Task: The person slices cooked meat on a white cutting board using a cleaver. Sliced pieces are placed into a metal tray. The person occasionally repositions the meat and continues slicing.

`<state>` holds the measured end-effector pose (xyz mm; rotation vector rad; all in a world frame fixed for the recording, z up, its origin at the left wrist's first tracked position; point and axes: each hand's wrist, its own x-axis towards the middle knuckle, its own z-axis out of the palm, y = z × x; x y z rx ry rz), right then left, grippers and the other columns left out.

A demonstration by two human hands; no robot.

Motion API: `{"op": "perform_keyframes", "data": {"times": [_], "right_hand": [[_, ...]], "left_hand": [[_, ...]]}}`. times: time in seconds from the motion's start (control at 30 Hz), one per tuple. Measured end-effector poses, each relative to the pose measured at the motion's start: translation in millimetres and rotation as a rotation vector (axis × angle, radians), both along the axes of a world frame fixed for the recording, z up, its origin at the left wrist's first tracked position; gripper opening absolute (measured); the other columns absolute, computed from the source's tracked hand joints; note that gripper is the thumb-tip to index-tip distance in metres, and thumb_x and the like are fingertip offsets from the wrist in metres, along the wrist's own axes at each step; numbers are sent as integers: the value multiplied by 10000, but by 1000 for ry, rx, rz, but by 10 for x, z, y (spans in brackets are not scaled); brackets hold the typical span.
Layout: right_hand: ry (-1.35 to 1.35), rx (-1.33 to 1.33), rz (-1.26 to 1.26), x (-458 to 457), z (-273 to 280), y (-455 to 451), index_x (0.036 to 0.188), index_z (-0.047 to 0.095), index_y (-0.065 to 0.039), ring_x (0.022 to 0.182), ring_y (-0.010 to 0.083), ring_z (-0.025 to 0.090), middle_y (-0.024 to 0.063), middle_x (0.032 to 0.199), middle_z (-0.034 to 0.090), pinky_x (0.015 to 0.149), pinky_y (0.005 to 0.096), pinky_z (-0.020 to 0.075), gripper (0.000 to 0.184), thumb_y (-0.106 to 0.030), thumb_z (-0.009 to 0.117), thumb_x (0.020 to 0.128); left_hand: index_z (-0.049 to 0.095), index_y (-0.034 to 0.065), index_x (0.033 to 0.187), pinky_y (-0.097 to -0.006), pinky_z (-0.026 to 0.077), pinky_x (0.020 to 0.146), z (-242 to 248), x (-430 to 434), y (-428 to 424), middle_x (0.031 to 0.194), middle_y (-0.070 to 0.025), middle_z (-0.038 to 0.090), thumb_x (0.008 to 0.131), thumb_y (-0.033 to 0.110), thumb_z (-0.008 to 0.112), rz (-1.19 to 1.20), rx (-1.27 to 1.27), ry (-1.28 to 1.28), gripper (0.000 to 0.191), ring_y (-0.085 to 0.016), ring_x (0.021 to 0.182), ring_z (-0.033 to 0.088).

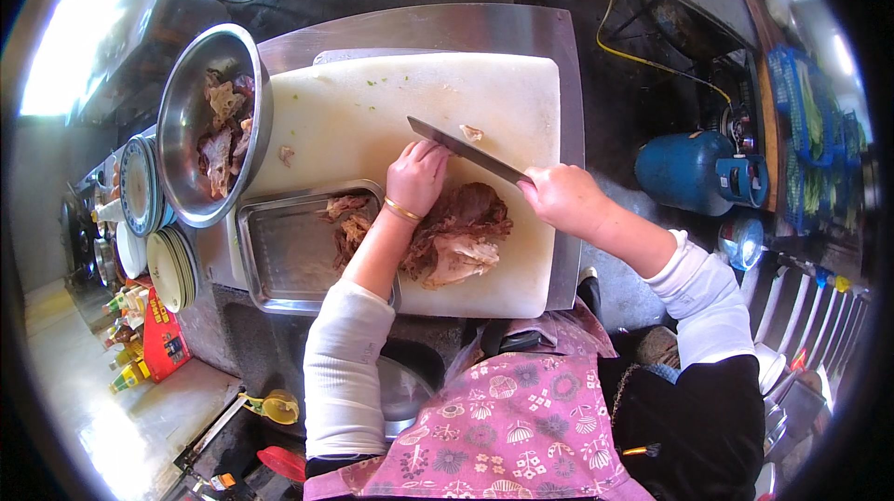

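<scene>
My right hand (567, 197) grips the handle of a cleaver (475, 155), its blade slanting up and left over the white cutting board (335, 110). My left hand (418, 176), with a gold bangle at the wrist, is at the blade's near side, fingers bent; whether it pins a piece of meat there cannot be told. Just below the hands lies a large heap of cooked meat (461, 232) with a pale part. A small pale scrap (471, 132) rests beyond the blade. Under my left forearm, a steel tray (286, 249) holds several meat pieces.
A steel bowl (183, 152) with bony meat pieces stands at the board's left edge. Stacked plates (171, 269) are left of the tray. A blue gas cylinder (684, 171) stands on the floor to the right, below a yellow hose (649, 62). Blue baskets (803, 110) hold greens.
</scene>
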<state>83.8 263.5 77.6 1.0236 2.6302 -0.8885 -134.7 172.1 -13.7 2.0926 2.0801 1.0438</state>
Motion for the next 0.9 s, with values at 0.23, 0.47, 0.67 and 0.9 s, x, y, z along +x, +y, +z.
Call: {"op": "perform_keyframes", "data": {"times": [0.23,0.47,0.67,0.9], "right_hand": [[-49,-11,-4,-273,-33,-88,812,630,-20,732,393,646,217,761,651,675,479,516,243,-175,451,866],[23,17,-32,-741,-146,-121,806,638,-21,774,364,660,183,824,673,708,470,520,209,-102,446,813],[271,10,-199,-200,-136,-19,799,619,18,688,398,632,243,696,607,606,467,490,322,-272,515,894],[321,-480,-652,535,-109,71,753,560,10,406,112,505,40,537,522,400,277,406,324,-271,534,912]], "left_hand": [[656,67,839,-360,522,694,-63,-15,-27,875,-67,634,735,87,646,2,-22,19,106,-266,820,608],[651,71,807,-381,514,715,-83,-23,-40,851,-88,607,715,84,650,39,-112,20,92,-295,841,589],[587,78,1047,-395,483,847,46,0,3,1043,-106,581,702,68,648,82,-313,-92,350,-302,991,552],[568,91,1069,-387,482,893,94,15,312,1148,-69,529,734,20,564,-370,-181,289,342,-270,1108,492]]}}
